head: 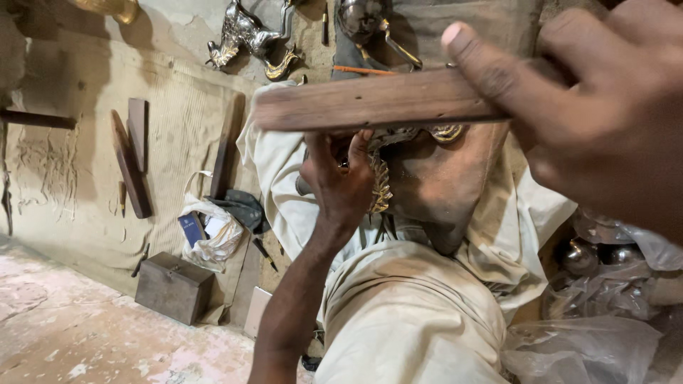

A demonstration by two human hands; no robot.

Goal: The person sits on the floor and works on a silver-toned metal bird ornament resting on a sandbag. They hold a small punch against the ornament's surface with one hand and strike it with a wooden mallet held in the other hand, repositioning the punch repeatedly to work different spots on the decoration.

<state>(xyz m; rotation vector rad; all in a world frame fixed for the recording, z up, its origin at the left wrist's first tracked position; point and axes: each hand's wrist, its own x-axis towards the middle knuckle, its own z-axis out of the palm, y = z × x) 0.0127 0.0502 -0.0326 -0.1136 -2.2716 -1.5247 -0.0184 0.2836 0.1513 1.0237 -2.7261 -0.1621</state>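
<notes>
The wooden bat [377,99] lies almost level across the upper middle of the view, its long axis running left to right with the left end slightly lower. That blunt, squared end points left, and the other end disappears into the right hand [590,107], whose grip is closed round it with the thumb laid along the top face. The wood is dark brown, flat-faced, worn and dusty.

Just beneath the bat, the left hand [341,181] is curled shut around a brass ornament [380,185] with a ribbed, golden edge, pressed against a bare foot [441,185]. Pale, dust-stained trousers [413,313] cover the legs.

The floor [78,178] is rough, scored earth and stained concrete. Wooden slats [131,160], a small wooden box [174,288], a white plastic bag [210,235] and shiny metal figures [245,35] lie about it.
</notes>
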